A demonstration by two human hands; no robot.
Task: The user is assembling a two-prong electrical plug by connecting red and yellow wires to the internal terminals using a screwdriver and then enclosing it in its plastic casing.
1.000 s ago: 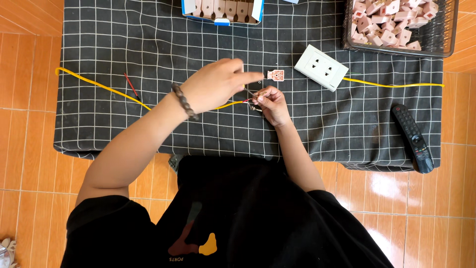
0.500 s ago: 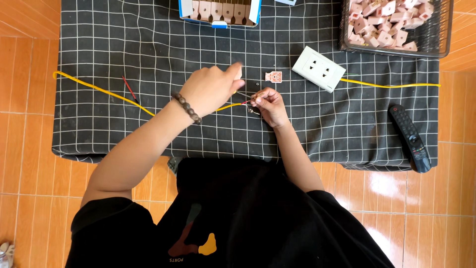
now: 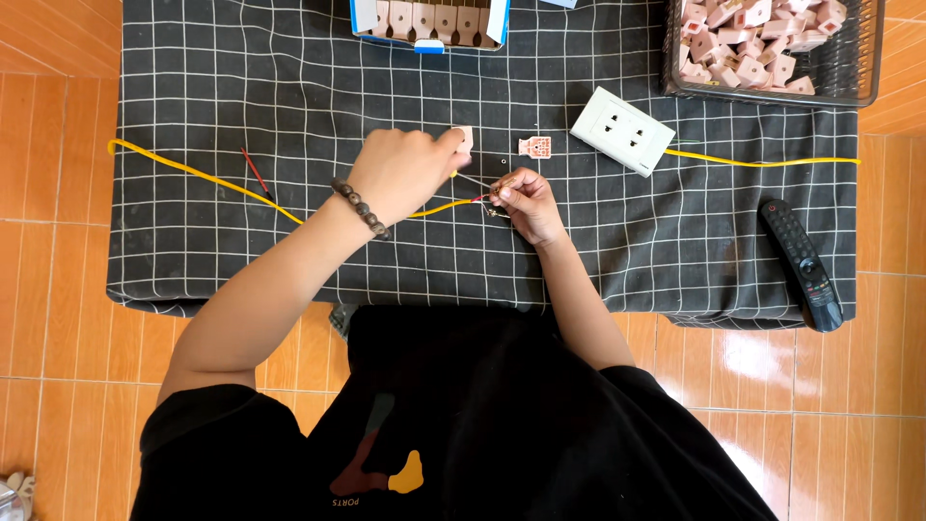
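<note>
My left hand (image 3: pixel 405 174), with a bead bracelet on the wrist, pinches a small pink socket piece (image 3: pixel 466 138) at its fingertips over the black checked cloth (image 3: pixel 241 87). My right hand (image 3: pixel 526 201) is closed on the bare end of a yellow cable (image 3: pixel 439 207), where red and thin metal wire ends show. A second pink socket piece (image 3: pixel 533 147) lies on the cloth just beyond my right hand, untouched.
A white wall socket plate (image 3: pixel 622 130) lies to the right, with more yellow cable (image 3: pixel 762 162) behind it. A wire basket (image 3: pixel 863 58) of pink pieces stands far right, a blue-white box (image 3: pixel 429 19) of them at top centre. A black remote (image 3: pixel 801 262) lies right. A loose red wire (image 3: pixel 256 174) lies left.
My left hand has drawn back from the far pink piece toward my right hand and now holds a pink piece at its fingertips. My right hand has stayed on the cable end.
</note>
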